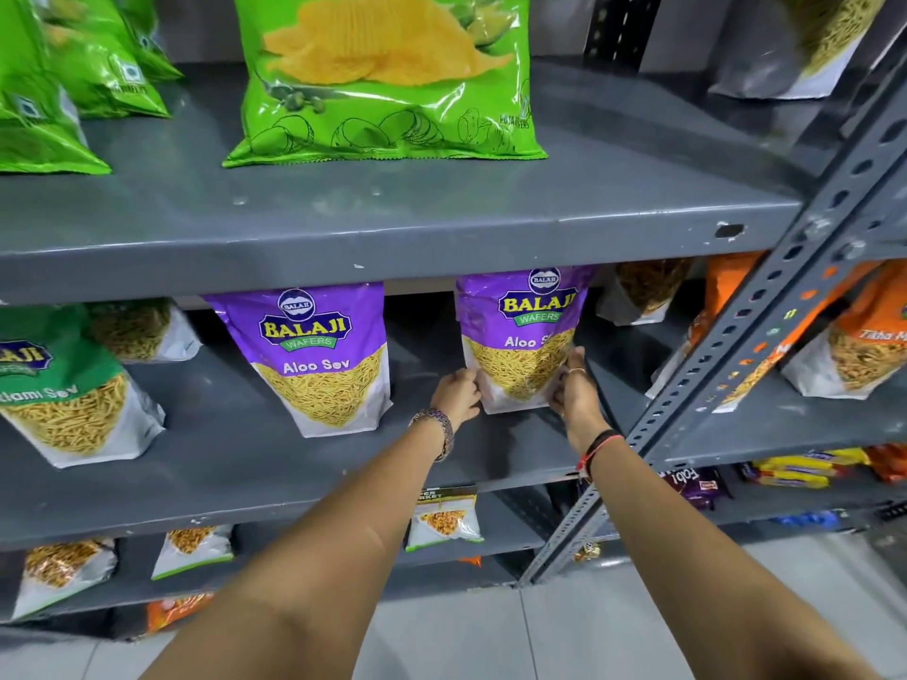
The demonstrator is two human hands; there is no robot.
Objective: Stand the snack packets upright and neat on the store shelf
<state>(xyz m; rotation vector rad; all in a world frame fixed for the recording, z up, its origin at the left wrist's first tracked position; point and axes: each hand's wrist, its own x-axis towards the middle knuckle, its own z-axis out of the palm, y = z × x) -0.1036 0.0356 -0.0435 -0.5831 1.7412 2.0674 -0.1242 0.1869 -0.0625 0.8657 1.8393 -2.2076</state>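
A purple Aloo Sev packet (522, 336) stands upright on the middle grey shelf (275, 458). My left hand (459, 392) grips its lower left corner and my right hand (574, 382) grips its lower right edge. A second purple Aloo Sev packet (321, 355) stands upright to its left, apart from my hands. Further left stands a green sev packet (64, 385). Behind them more sev packets (643, 292) sit at the back of the shelf.
On the upper shelf (392, 223) stand green wafer bags (383, 76). A slanted perforated grey post (746, 346) runs just right of my right hand. Orange packets (864, 336) fill the right bay. Small packets (444, 520) sit on the lower shelf above the tiled floor.
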